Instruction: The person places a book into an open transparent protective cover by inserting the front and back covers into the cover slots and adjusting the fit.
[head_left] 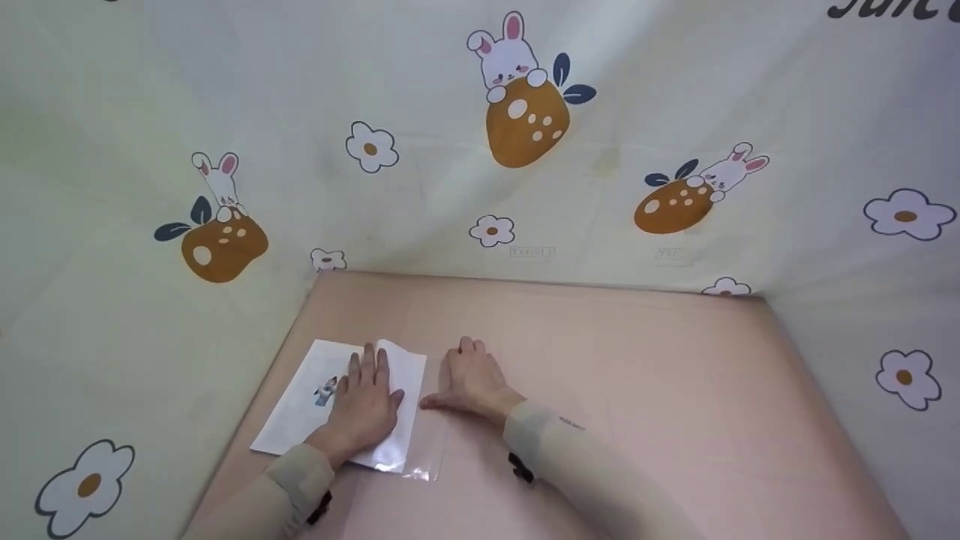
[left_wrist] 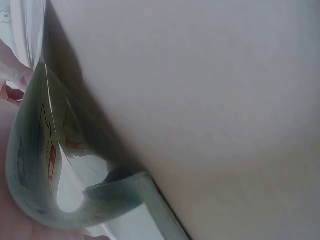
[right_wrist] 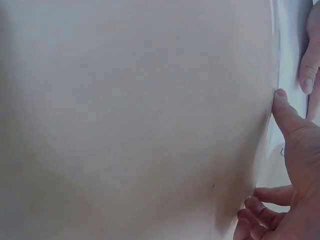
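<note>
A booklet with white pages (head_left: 289,420) lies at the left of the table, a small blue figure (head_left: 326,391) printed on it. My left hand (head_left: 364,412) rests flat across it, fingers stretched away from me. Clear plastic film (head_left: 426,450) sticks out past the booklet's right side. Along that film my right hand (head_left: 476,379) is spread, thumb at the near part and bent fingers farther off; the right wrist view shows the thumb tip (right_wrist: 281,94) right at the edge. In the left wrist view a greenish printed cover (left_wrist: 115,205) bows into a loop beside the left hand.
The pink tabletop (head_left: 637,390) stretches to the right of the hands. Pale cloth walls (head_left: 420,195) with printed rabbits and flowers enclose it at the back and both sides. Dark wrist straps (head_left: 521,469) show under the sleeves.
</note>
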